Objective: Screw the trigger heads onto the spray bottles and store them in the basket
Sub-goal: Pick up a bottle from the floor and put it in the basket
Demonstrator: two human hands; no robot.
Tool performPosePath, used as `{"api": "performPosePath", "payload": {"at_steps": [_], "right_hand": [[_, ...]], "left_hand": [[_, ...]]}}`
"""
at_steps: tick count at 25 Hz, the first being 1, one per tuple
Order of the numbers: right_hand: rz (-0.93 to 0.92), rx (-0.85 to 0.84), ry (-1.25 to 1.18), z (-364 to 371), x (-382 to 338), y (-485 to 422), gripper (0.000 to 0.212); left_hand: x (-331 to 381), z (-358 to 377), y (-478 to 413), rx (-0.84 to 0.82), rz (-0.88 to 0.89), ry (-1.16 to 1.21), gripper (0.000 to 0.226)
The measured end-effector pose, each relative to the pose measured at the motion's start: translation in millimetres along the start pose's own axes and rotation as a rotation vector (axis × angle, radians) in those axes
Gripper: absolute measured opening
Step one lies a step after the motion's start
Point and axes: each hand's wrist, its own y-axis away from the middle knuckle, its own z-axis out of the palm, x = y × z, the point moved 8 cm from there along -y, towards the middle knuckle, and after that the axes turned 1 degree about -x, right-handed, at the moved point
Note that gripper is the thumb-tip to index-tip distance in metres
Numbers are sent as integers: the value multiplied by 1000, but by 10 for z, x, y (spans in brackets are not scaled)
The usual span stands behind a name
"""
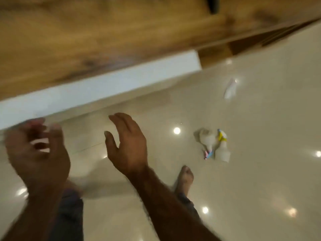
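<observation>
Left hand [37, 153] loosely curled, blurred, empty; right hand [129, 145] spread, empty; bottles [215, 145] lie on floor [260, 180], well right.

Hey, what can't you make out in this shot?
Left hand: motion blur in the head view; cannot tell if it holds anything.
Spray bottles on the floor: small, blurred; how many, and whether assembled, unclear.
White thing farther off: too blurred to name.
Basket: outside the frame.
</observation>
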Motion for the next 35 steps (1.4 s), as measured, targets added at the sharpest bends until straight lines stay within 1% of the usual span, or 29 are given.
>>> {"api": "performPosePath", "payload": {"at_steps": [1,2,3,4,5,6,7,10,11,13,15,17,19,20,22,25,28,30,33,35], "right_hand": [[72,30,32,-344,515,163,39],[152,57,69,-614,1076,328,39],[243,69,105,-864,1619,482,38],[324,101,141,-1143,2117,654,38],[410,133,174,-1385,2647,874,38],[478,160,201,-1589,3095,1083,39],[547,175,206,-1763,3480,1282,39],[782,265,110,-2039,4601,1910,39],[892,281,17,-2007,4918,2081,38],[1091,306,-189,-1767,5444,2346,37],[1203,359,-399,-1444,5798,2430,35],[1273,448,-684,-1126,6049,2364,34],[1342,516,-1085,-847,6190,2185,31],[1339,514,-1215,-769,6229,2066,31],[1280,495,-1338,-689,6319,1853,35],[1205,520,-1425,-705,6346,1692,43],[1179,487,-1459,-730,6122,1616,46],[1179,452,-1434,-721,5856,1591,45],[1164,391,-1371,-725,5387,1547,63],[1121,348,-1259,-788,4981,1481,62]], "left_hand": [[633,569,558,-80,-72,-26,57],[1057,1061,967,-260,-84,-124,37],[1552,1602,1577,-439,12,-206,23],[1965,2116,2044,-614,100,-312,18],[2071,2522,2547,-743,167,-319,17],[1776,2880,2632,-845,131,-383,18],[1610,3197,2849,-935,92,-389,19],[1377,4273,3412,-1109,282,-516,19],[1261,4604,3580,-1163,339,-556,20],[1131,5207,3782,-1217,494,-584,24],[1049,5717,3917,-1273,605,-639,29],[917,6124,4040,-1332,674,-729,36],[698,6464,4130,-1395,699,-815,42],[606,6590,4191,-1436,696,-858,44],[431,6772,4228,-1492,671,-972,47],[346,6821,4104,-1476,609,-1073,47],[390,6558,3850,-1453,521,-1053,50],[386,6212,3621,-1450,422,-1044,58],[446,5600,3301,-1457,290,-1025,76],[588,5160,3093,-1465,209,-998,87]]}}
